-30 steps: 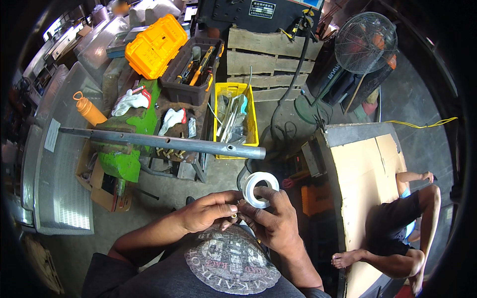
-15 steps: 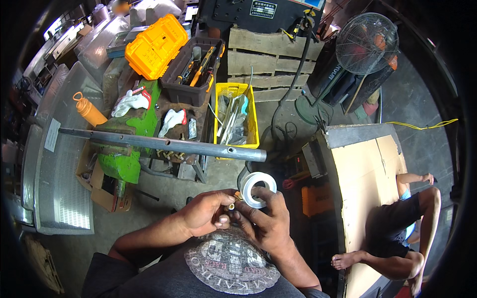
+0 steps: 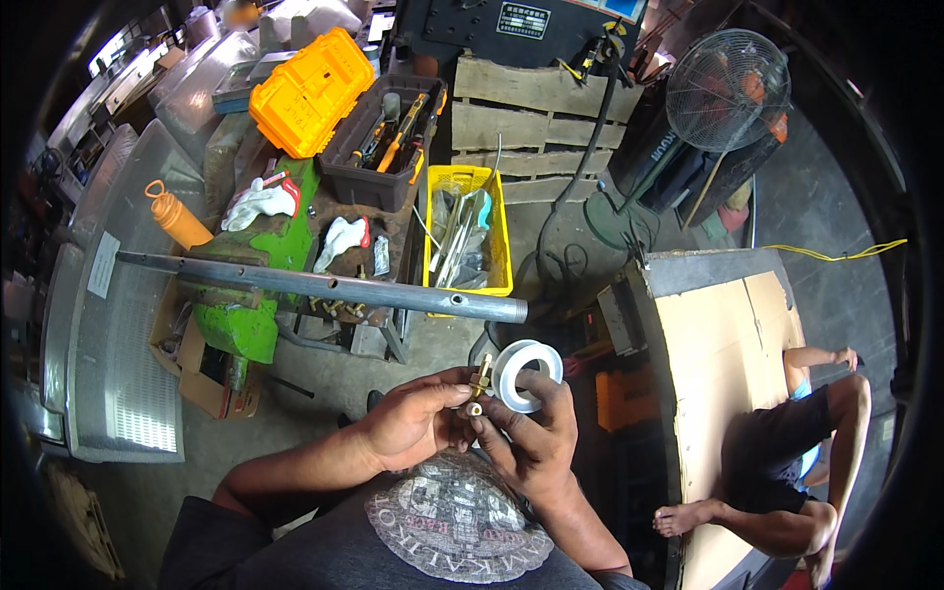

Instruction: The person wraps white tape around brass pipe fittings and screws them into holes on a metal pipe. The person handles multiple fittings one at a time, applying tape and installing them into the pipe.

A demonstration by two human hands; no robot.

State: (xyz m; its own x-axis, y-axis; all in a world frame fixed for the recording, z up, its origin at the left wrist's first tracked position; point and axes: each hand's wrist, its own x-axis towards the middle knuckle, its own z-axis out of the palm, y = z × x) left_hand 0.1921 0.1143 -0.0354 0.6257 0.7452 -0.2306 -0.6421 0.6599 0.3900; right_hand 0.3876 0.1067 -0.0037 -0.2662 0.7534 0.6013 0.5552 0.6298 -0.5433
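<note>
A cluttered workshop with a grey concrete floor (image 3: 413, 344) fills the frame, and just below its centre a small brass fitting (image 3: 481, 379) is pinched in the left hand (image 3: 413, 425), its lower end touching the fingertips of the right hand (image 3: 526, 438), which also grips a white roll of thread-seal tape (image 3: 526, 375) on its fingers. Just above the hands a long steel pipe (image 3: 324, 287) lies clamped in a green vise (image 3: 241, 320) at left. Beyond it stand a yellow crate (image 3: 468, 239), an open dark toolbox (image 3: 382, 143) and an orange case (image 3: 313, 90), with a fan (image 3: 728, 90) at upper right and a seated person (image 3: 787, 472) at lower right.

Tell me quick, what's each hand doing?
Left hand: fingers closed on a small brass fitting.
Right hand: holding a white tape roll.
</note>
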